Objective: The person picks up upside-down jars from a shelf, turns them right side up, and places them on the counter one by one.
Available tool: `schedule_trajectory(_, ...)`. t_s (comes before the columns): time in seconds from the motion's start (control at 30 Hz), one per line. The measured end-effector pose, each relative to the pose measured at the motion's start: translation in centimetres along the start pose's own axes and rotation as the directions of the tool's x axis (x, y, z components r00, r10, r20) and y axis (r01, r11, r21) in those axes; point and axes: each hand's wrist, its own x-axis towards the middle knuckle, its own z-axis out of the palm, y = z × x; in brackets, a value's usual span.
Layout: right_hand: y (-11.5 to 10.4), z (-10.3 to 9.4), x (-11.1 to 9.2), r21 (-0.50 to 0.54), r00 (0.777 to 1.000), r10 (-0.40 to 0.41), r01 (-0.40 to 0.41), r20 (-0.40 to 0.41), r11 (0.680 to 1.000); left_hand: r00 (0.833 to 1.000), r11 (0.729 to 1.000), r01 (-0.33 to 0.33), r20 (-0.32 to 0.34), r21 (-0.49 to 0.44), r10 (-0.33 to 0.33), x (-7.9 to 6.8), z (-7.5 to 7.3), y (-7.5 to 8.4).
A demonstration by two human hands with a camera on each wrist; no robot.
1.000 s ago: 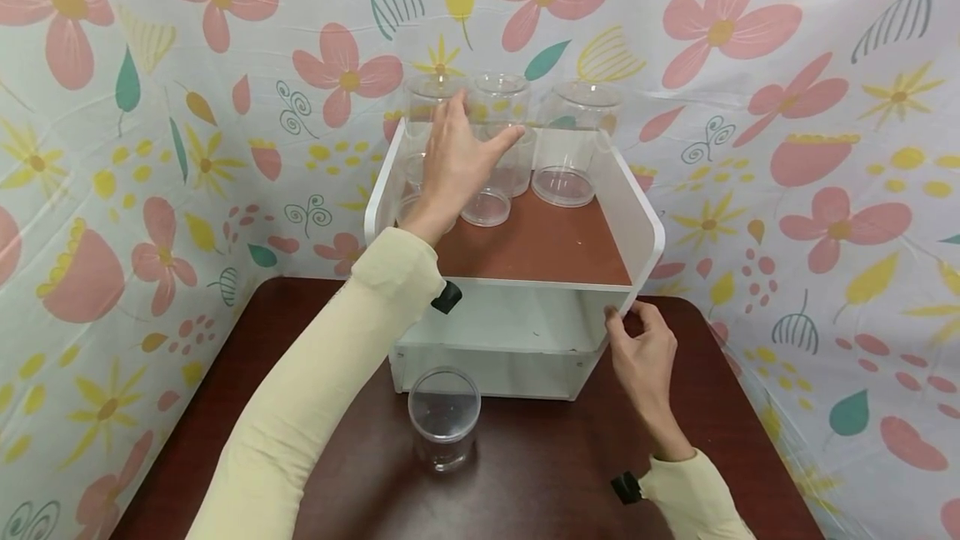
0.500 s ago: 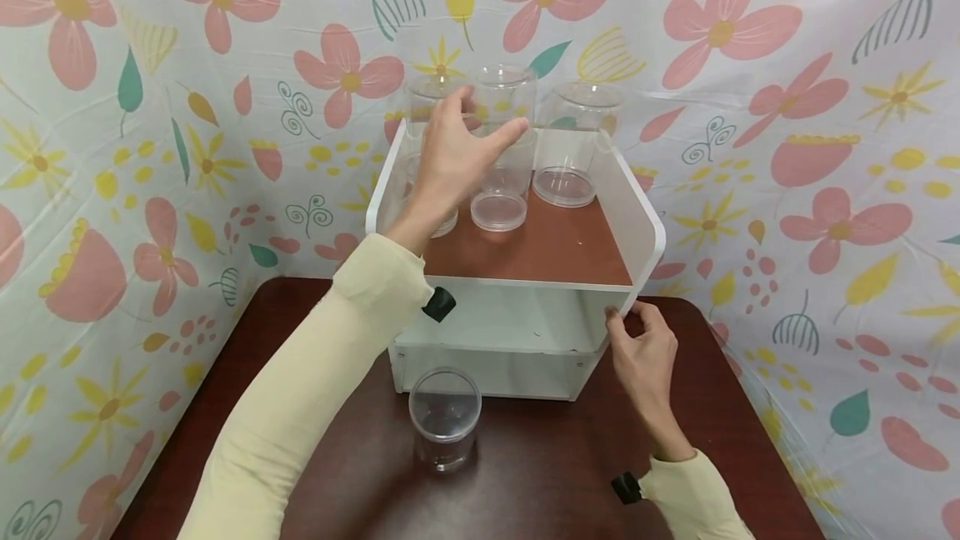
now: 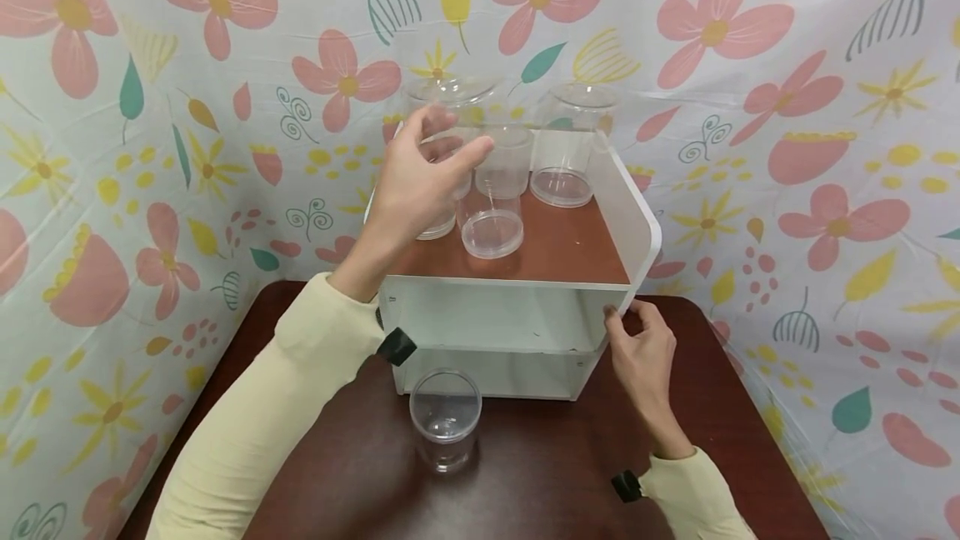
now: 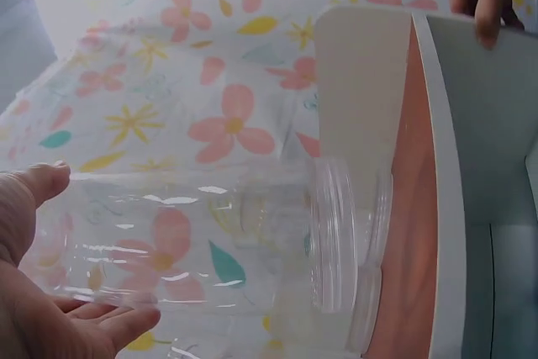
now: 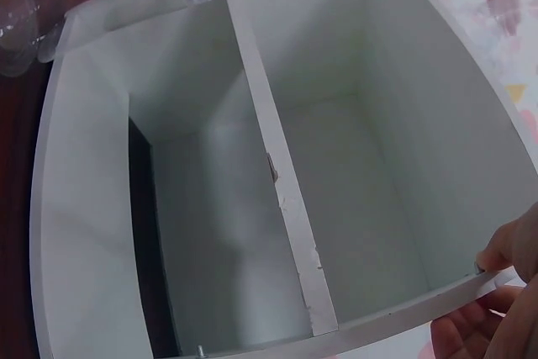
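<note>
My left hand (image 3: 420, 177) holds a clear plastic jar (image 3: 491, 227) above the front of the shelf unit's brown top (image 3: 577, 261). In the left wrist view, thumb and fingers curve round the jar (image 4: 185, 250), and its wide ringed end hangs apart from the board. Behind it, more clear jars stand on the top, one at the right (image 3: 562, 182) and one at the left (image 3: 437, 232) partly hidden by the hand. My right hand (image 3: 643, 352) pinches the unit's right side panel between thumb and fingers; the right wrist view shows this grip on the white edge (image 5: 403, 317).
Another clear jar (image 3: 445, 419) stands on the dark table (image 3: 525, 473) before the unit. The white shelf unit (image 3: 480, 375) has two open compartments under its top and raised side panels. Flowered cloth (image 3: 225, 90) hangs behind and at both sides.
My left hand has drawn the jar up and away from the other jars, toward the front and left, and it leans more. My right hand has stayed on the side panel.
</note>
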Motion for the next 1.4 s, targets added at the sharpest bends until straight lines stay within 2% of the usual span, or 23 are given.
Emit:
schedule_trajectory(0.27, -0.1, 0.0, -0.1, 0.002, 1.0, 0.004, -0.004, 0.006, 1.0, 0.999, 0.993, -0.027, 0.025, -0.111, 0.03, -2.0, -1.3, -0.2)
schedule_trajectory(0.83, -0.2, 0.0, -0.1, 0.01, 1.0, 0.013, -0.013, 0.003, 1.0, 0.998, 0.983, -0.033, 0.041, -0.18, 0.041, -6.5, -3.4, -1.7)
schedule_trajectory(1.4, -0.1, 0.0, -0.1, 0.011, 1.0, -0.011, 0.011, 0.005, 1.0, 0.998, 0.966, 0.023, 0.056, -0.259, -0.008, -10.8, -4.0, -3.9)
